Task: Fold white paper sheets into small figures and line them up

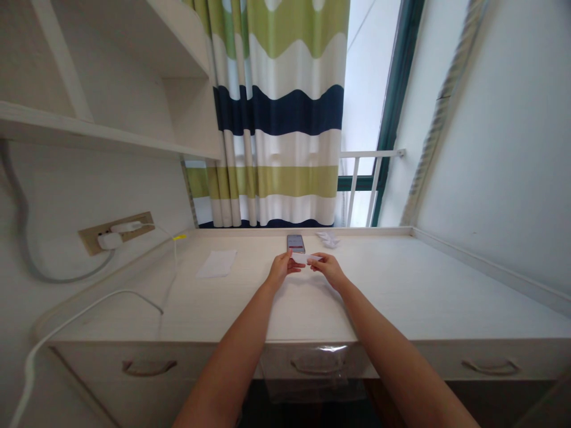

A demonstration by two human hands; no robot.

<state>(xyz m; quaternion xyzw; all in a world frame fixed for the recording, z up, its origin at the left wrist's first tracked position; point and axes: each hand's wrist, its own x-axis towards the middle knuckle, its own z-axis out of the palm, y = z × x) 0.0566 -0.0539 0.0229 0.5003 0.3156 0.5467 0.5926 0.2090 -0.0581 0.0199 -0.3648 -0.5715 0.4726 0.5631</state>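
Both my arms reach out over a pale wooden desk [401,297]. My left hand [281,268] and my right hand [329,267] pinch the two ends of a small folded piece of white paper [306,258], held just above the desk top. The fingers of both hands are closed on it. Just beyond the paper a smartphone [295,242] lies flat with its screen lit. A flat white paper sheet [217,263] lies to the left of my left hand. A crumpled white paper [329,239] sits behind my right hand.
A wall socket strip [116,230] with white plugs and cables is at the left. Shelves [89,134] hang above it. A striped curtain [276,113] and a window railing [372,154] stand behind the desk. Drawer handles [317,364] line the front edge.
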